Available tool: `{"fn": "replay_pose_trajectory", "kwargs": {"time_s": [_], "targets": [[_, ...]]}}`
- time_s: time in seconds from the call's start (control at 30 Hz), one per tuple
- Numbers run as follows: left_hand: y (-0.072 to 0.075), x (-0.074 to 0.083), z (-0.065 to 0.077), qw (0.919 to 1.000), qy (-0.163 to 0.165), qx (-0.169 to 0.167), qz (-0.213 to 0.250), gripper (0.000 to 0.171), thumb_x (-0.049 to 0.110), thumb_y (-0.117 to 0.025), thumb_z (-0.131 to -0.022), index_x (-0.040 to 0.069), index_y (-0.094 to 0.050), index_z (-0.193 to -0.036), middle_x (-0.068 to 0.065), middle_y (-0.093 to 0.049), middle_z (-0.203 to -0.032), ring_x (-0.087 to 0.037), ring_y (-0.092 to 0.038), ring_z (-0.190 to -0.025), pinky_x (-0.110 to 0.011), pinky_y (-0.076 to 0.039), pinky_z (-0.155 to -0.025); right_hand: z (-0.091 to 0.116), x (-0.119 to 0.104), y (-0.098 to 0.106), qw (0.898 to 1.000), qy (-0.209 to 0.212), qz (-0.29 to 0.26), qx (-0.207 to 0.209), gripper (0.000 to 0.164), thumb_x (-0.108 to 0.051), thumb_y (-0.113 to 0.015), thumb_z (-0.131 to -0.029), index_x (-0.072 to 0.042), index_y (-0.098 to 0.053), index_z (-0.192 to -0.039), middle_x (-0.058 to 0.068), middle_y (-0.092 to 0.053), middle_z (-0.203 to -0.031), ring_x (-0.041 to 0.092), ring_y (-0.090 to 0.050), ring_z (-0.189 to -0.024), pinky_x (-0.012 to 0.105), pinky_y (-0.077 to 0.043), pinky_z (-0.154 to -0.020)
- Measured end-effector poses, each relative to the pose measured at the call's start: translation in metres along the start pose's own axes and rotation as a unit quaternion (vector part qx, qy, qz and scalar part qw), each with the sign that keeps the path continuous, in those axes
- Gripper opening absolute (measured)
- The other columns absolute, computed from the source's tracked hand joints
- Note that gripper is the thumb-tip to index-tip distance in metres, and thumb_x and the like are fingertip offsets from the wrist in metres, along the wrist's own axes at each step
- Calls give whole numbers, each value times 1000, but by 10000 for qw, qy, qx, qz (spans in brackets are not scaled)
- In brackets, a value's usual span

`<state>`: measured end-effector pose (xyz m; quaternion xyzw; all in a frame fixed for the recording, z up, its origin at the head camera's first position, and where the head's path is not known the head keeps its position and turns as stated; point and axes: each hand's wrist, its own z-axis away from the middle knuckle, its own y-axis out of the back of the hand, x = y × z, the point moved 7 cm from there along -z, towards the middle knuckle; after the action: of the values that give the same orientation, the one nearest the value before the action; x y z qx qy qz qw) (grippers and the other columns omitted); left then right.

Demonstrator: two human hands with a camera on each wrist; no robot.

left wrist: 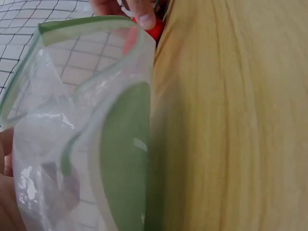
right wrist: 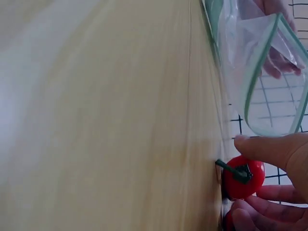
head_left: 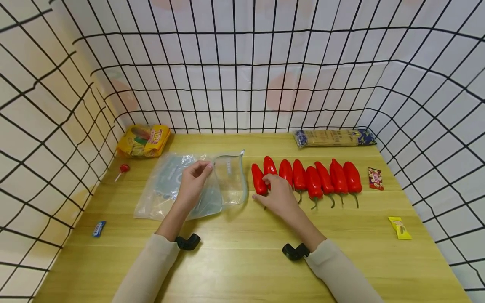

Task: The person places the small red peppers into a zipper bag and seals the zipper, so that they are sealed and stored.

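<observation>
From my end of the feed, the clear bag (head_left: pixel 208 195) lies on the wooden table (head_left: pixel 242 256), its green-edged mouth spread apart and facing right. I read the left hand (head_left: pixel 195 179) as pinching the bag's film close to that mouth, thumb against fingers. Just right of the bag I have the leftmost red pepper (head_left: pixel 258 176), stem toward the person. The right hand (head_left: pixel 280 193) is over it, thumb on one side and curved fingers on the other; I cannot tell whether the hold is firm. The other seven peppers (head_left: pixel 314 181) run on in a row farther right of the bag.

Wider out, I see a yellow bread packet (head_left: pixel 145 141) behind the bag to its left, with a red lollipop (head_left: pixel 123 168) left of the bag and a small blue sweet (head_left: pixel 99 228) left of it and nearer the person. Well right of the bag are a long noodle packet (head_left: pixel 333 138) toward the back, a dark red sachet (head_left: pixel 375 178), and a small yellow packet (head_left: pixel 399 228) nearer the person. Black wire mesh (head_left: pixel 242 65) stands behind the bag and to both sides.
</observation>
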<state>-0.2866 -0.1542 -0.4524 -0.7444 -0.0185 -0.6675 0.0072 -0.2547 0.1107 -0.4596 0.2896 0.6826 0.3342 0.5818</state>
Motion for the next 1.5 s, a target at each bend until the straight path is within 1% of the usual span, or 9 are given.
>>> {"fn": "replay_pose_trajectory", "kwargs": {"time_s": [0.17, 0.33, 0.47, 0.63, 0.77, 0.9, 1.07, 1.37, 1.5], "targets": [[-1, 2, 1, 9992, -4, -96, -380, 30, 32, -64, -93, 6, -68, -108, 6, -66, -95, -9, -55, -87, -19, -47, -74, -2, -1, -1, 9998, 148, 77, 139, 44, -28, -79, -78, -7, -63, -114, 5, -67, -100, 19, -58, -80, 32, -54, -70], [-4, 23, 10, 9968, -127, -178, -764, 28, 25, -64, -95, 8, -69, -116, -2, -68, -107, -9, -60, -104, -19, -49, -84, -2, -1, 4, 9991, 157, -199, 327, 32, -19, -70, -83, -6, -67, -112, 3, -67, -79, 14, -54, -59, 26, -47, -52], [-4, 34, 15, 9958, -219, -111, -879, 26, 20, -63, -95, 3, -68, -114, -8, -67, -110, -12, -62, -104, -20, -50, -88, 1, 3, 16, 9977, -74, -476, 486, 32, -25, -69, -85, -9, -68, -113, 3, -70, -85, 13, -59, -64, 26, -49, -57], [-2, 21, 9, 9974, -155, 127, -697, 21, 22, -64, -94, 2, -67, -101, -5, -65, -102, -12, -61, -93, -19, -50, -80, 5, 11, 40, 9902, -79, -1150, 792, 31, -28, -71, -87, -12, -68, -113, 6, -72, -93, 15, -68, -71, 28, -56, -65], [-4, 14, 4, 9974, -201, 242, -643, 18, 22, -63, -95, 4, -65, -95, -4, -64, -97, -12, -59, -87, -20, -47, -76, 3, 17, 49, 9829, 86, -1793, 420, 33, -33, -72, -88, -16, -67, -116, 7, -71, -97, 17, -70, -77, 26, -57, -68], [-7, 14, 5, 9974, -141, 124, -702, 15, 19, -58, -97, 5, -61, -94, -6, -65, -97, -15, -58, -87, -23, -46, -77, 0, 11, 37, 9790, 334, -1992, -263, 31, -30, -71, -90, -19, -65, -119, 7, -70, -103, 20, -69, -83, 28, -58, -71], [-14, 16, 8, 9969, -20, -126, -774, 16, 18, -56, -97, 3, -61, -95, -13, -66, -109, -18, -64, -101, -25, -50, -88, -5, -8, 14, 9789, 629, -1819, -691, 30, -25, -70, -90, -18, -67, -119, 4, -65, -116, 18, -68, -88, 32, -57, -79], [-23, 17, 13, 9987, 142, -99, -474, 15, 19, -54, -96, 6, -58, -89, -7, -64, -107, -24, -64, -111, -31, -49, -96, -28, -24, -23, 9773, 374, -1940, -760, 27, -30, -71, -89, -18, -67, -113, -2, -69, -110, 19, -71, -92, 34, -58, -81], [-23, 9, 13, 9994, 306, -59, -173, 12, 16, -54, -95, 5, -57, -92, -12, -64, -106, -23, -61, -98, -24, -50, -81, -33, -28, -36, 9732, 221, -2131, -841, 31, -31, -71, -89, -16, -67, -116, 0, -68, -112, 21, -70, -98, 34, -57, -83]]}}
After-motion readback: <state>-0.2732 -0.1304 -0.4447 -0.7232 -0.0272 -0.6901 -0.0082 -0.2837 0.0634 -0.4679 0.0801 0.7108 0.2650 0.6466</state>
